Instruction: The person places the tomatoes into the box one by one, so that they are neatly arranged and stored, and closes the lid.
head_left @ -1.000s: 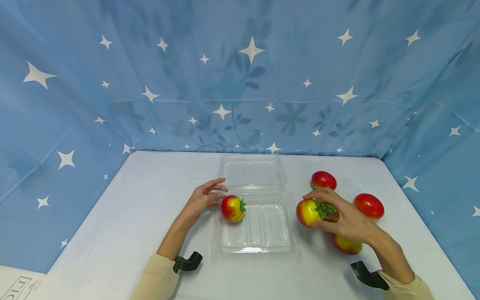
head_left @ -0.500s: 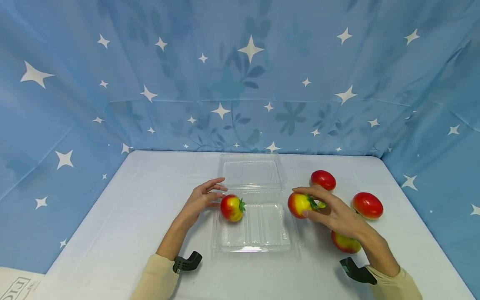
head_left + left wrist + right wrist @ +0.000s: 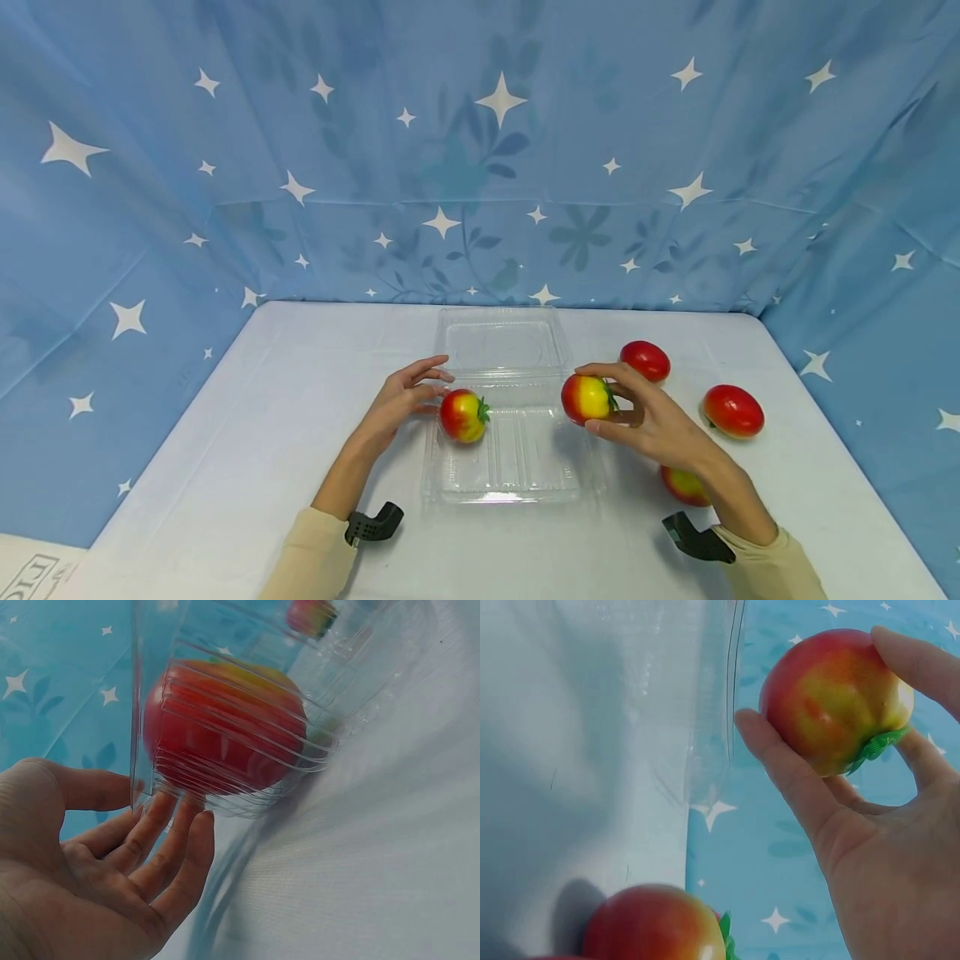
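A red-and-yellow tomato [image 3: 585,399] with a green leafy top is held in my right hand [image 3: 660,421] above the right side of a clear plastic clamshell box [image 3: 517,500]. In the right wrist view, thumb and fingertips grip this tomato [image 3: 832,705] from opposite sides. Another tomato [image 3: 462,416] lies inside the box at its left; the left wrist view shows this tomato [image 3: 225,727] through the ribbed clear wall. At the box's left edge, my left hand [image 3: 405,400] touches the wall with loosely extended fingers.
To the right lie a red tomato [image 3: 645,361], another red tomato [image 3: 733,411] and a red-and-yellow tomato [image 3: 684,487], partly hidden by the right arm. The box's clear lid [image 3: 502,340] lies folded back behind it. A blue star-patterned curtain [image 3: 480,150] surrounds the white table [image 3: 322,350].
My right hand has carried its tomato leftward and slightly away from me, from beside the box to over its right side. The left hand and the tomato in the box stay in place.
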The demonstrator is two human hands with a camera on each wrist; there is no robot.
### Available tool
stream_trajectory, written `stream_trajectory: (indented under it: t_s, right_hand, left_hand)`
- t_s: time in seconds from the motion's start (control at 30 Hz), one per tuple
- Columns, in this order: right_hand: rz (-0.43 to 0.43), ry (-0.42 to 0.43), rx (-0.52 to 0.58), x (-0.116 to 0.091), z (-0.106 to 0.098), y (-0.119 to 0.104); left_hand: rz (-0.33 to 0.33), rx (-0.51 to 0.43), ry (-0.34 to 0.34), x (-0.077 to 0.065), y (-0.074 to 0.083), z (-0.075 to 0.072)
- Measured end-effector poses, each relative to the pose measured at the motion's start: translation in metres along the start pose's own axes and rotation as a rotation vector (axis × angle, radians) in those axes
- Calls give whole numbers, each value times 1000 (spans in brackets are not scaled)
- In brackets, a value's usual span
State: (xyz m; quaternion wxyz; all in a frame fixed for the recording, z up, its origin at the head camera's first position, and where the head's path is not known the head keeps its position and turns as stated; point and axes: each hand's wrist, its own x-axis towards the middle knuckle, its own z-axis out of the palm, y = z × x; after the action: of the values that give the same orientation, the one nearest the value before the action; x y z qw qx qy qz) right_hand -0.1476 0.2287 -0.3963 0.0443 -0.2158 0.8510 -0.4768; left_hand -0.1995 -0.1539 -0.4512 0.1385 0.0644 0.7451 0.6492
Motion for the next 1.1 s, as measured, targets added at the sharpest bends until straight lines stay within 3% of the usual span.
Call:
stream_trajectory:
  t_s: [0.33,1.1]
  right_hand:
    - [-31,29,-26,7,10,-6]
    - [-58,-42,0,14,29,-14]
  left_hand:
    - [-1,10,0,1,-1,0]
    - [-5,11,11,1,0,3]
